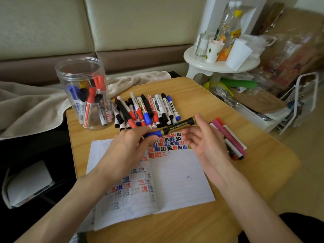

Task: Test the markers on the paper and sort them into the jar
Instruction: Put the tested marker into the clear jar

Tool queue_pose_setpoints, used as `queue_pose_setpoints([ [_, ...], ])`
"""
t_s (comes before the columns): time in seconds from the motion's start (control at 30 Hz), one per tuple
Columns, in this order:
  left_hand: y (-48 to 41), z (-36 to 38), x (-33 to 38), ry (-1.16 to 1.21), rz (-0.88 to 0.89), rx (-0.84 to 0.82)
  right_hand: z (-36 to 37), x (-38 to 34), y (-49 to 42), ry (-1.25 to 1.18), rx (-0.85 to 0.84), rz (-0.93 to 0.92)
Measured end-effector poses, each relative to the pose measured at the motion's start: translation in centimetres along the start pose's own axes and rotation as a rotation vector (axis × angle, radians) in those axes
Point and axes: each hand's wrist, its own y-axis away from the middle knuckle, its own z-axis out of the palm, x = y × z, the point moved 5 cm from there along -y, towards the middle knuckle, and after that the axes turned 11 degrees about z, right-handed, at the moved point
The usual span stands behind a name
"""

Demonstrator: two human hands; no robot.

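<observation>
My left hand (130,146) grips the blue cap end of a black-and-gold marker (177,128) held level above the paper. Beside the marker's far end my right hand (204,140) is spread, one fingertip near the barrel and nothing held. The white lined paper (175,179) lies on the wooden table (263,165) and carries red, blue and black test marks. A clear plastic jar (84,92) at the back left stands upright, lidless, with several markers inside. A pile of several markers (145,110) lies behind my hands.
A few pink and red markers (231,139) lie at the right of the paper. A beige cloth (35,104) is draped behind the jar. A white side table (220,65) with bottles and cups stands at the back right, beside clutter on the floor.
</observation>
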Motion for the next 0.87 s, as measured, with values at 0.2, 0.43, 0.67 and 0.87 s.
queue_pose_setpoints([
  [0.2,0.1,0.5,1.4,0.036,0.097,-0.017,1.0,1.8,0.9,0.255,-0.077,-0.024],
  [0.43,0.4,-0.5,-1.3,0.099,-0.059,-0.043,-1.1,-0.1,-0.1,0.195,-0.033,-0.069],
  [0.67,1.4,-1.6,-1.6,0.148,-0.076,-0.052,-2.2,-0.5,0.0,0.230,0.037,-0.052],
  [0.87,1.8,-0.5,-0.6,0.111,-0.063,-0.078,-1.0,1.0,0.3,0.195,0.016,0.049],
])
